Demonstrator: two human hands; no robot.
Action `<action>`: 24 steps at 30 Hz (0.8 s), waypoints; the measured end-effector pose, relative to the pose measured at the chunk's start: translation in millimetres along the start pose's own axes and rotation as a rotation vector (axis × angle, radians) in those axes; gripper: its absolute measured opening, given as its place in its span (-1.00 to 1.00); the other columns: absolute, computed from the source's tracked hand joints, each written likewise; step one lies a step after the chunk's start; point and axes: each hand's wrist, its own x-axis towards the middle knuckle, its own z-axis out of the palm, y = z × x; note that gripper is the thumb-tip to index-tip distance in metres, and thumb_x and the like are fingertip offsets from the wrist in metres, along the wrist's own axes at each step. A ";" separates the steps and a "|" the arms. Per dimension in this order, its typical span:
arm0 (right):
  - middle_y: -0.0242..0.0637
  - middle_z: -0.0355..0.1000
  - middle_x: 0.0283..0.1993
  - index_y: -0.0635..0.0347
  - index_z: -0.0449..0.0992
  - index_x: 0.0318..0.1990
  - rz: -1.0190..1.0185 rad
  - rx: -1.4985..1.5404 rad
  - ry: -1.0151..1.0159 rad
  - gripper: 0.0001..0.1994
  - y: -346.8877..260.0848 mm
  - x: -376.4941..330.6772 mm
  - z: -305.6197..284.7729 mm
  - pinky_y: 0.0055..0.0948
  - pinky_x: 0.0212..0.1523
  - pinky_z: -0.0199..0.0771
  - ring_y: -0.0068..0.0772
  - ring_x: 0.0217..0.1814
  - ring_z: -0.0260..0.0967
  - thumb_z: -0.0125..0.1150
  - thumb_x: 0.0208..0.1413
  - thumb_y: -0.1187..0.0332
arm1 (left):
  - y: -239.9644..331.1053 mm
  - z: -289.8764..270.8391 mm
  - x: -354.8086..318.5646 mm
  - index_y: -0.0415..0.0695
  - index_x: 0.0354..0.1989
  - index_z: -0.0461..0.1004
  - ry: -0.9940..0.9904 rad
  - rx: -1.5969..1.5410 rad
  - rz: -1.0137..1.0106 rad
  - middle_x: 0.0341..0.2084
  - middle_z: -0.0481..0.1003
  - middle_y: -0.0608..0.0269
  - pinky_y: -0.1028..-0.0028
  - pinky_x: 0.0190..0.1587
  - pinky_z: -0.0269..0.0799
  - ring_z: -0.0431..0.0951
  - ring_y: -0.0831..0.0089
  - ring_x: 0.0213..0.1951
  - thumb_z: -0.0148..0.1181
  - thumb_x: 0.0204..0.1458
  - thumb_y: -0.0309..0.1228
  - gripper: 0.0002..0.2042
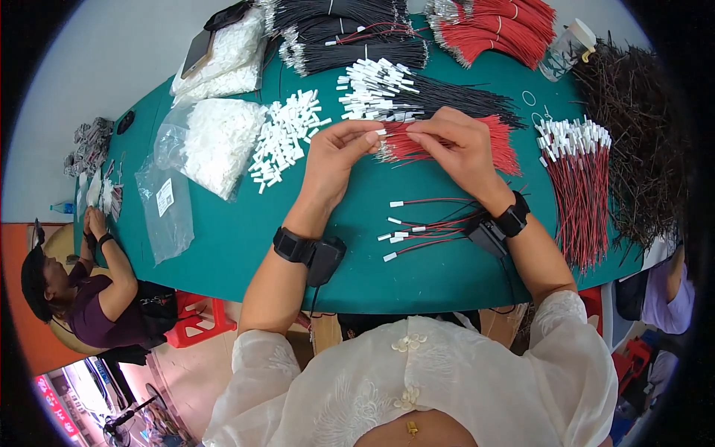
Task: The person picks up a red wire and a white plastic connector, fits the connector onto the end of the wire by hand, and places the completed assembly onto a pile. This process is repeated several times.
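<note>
The left hand (337, 153) and right hand (456, 145) meet above the middle of the green tabletop (238, 231), fingertips pinched together on a small white sleeve (381, 132) and the end of a red wire (417, 145) drawn from the loose red bundle just beneath them. Both wrists wear black bands with a small black box attached.

At 6 o'clock from the hands, a few finished red wires with white tips (417, 223) lie fanned out on the tabletop. At 9 o'clock sits a scattered heap of white sleeves (287, 134), and beyond it clear plastic bags of white parts (216, 141). At 12 o'clock lie black wires with white tips (417, 93), with more black bundles (350, 37) behind them. At 1 o'clock is a pile of red wires (499, 30) beside a clear jar (566, 48). At 3 o'clock lies a bundle of red wires with white ends (581, 186). At 8 o'clock, off the tabletop's edge, another person (89, 290) works with both hands.
</note>
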 end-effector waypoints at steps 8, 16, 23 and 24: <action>-0.26 0.52 -0.41 0.27 0.67 -0.25 0.001 0.031 0.052 -0.87 -1.0 -2.1 2.8 -0.50 -0.48 0.31 -0.46 -0.46 0.39 0.41 0.01 0.56 | -2.4 1.6 -0.8 -0.31 -0.02 0.57 -0.017 -0.041 0.013 -0.27 0.63 0.23 0.60 -0.12 0.52 0.58 0.60 -0.27 0.23 0.20 -0.53 -0.79; -0.27 0.50 -0.44 0.26 0.67 -0.25 0.057 -0.013 0.001 -0.88 -6.2 -1.8 -2.1 -0.51 -0.52 0.25 -0.49 -0.50 0.35 0.40 0.01 0.57 | -3.2 -0.1 -0.9 -0.30 -0.03 0.58 -0.037 -0.006 0.000 -0.29 0.63 0.23 0.61 -0.13 0.52 0.58 0.60 -0.28 0.23 0.20 -0.51 -0.79; -0.28 0.46 -0.47 0.28 0.65 -0.29 0.009 0.000 0.046 -0.90 -2.8 -1.7 3.0 -0.47 -0.51 0.24 -0.47 -0.50 0.33 0.40 0.01 0.56 | -3.2 2.7 -1.3 -0.30 -0.03 0.58 -0.033 -0.034 -0.030 -0.27 0.64 0.20 0.59 -0.13 0.54 0.61 0.58 -0.26 0.23 0.21 -0.51 -0.80; -0.28 0.45 -0.48 0.28 0.65 -0.30 -0.003 -0.006 0.043 -0.90 -2.5 -1.5 3.2 -0.46 -0.50 0.25 -0.46 -0.49 0.33 0.40 0.00 0.56 | -3.2 2.8 -1.3 -0.30 -0.03 0.58 -0.033 -0.034 -0.031 -0.27 0.64 0.20 0.59 -0.13 0.54 0.61 0.58 -0.26 0.23 0.21 -0.51 -0.80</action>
